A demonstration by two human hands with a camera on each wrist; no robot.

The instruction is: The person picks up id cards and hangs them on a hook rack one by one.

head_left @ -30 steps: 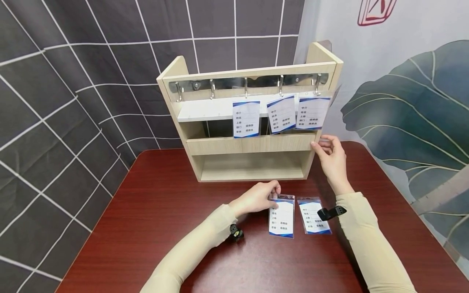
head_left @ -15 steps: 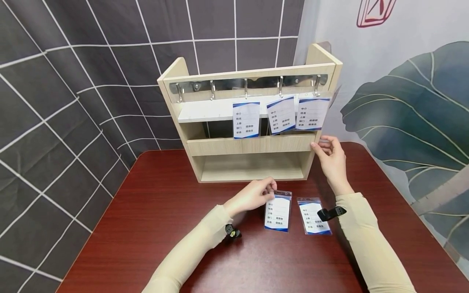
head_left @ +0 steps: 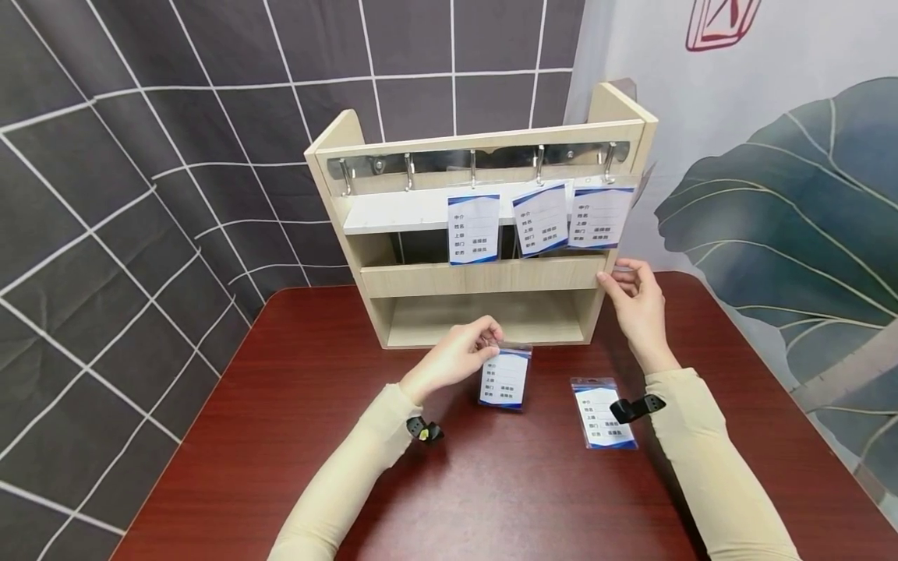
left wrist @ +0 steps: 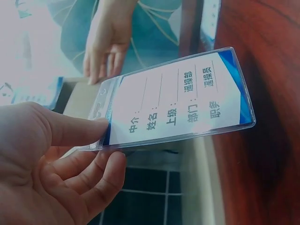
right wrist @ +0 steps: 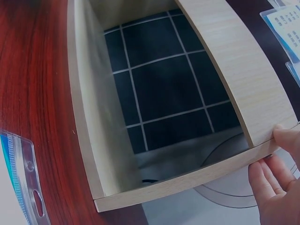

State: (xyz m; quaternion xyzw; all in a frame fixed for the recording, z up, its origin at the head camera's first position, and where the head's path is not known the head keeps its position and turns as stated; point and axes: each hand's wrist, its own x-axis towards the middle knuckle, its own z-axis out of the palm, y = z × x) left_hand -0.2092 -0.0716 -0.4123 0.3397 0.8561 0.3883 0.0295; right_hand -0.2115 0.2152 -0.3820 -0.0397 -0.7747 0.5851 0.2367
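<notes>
My left hand [head_left: 454, 357] pinches the top edge of a clear badge holder [head_left: 507, 383], thumb in front. Inside is a white card with blue corners and printed text. It is raised off the table, and the left wrist view shows the holder [left wrist: 176, 101] close up. My right hand [head_left: 637, 312] grips the right side panel of a small wooden shelf rack [head_left: 484, 276]. In the right wrist view, the thumb lies on the front edge and the fingers [right wrist: 262, 180] on the outer face. Another badge holder [head_left: 603, 417] lies on the table, partly under the right wrist strap.
Several metal hooks [head_left: 410, 171] line the rack's top rail. Three badge holders hang toward the right: one upright [head_left: 474, 230], one tilted [head_left: 541, 220] and one at the end [head_left: 599, 220]. The red-brown table [head_left: 281, 405] extends around the rack; a dark tiled curtain [head_left: 210, 125] stands behind.
My left hand has drawn one badge holder up off the table and carried it left, toward the rack. The right hand stays on the side panel.
</notes>
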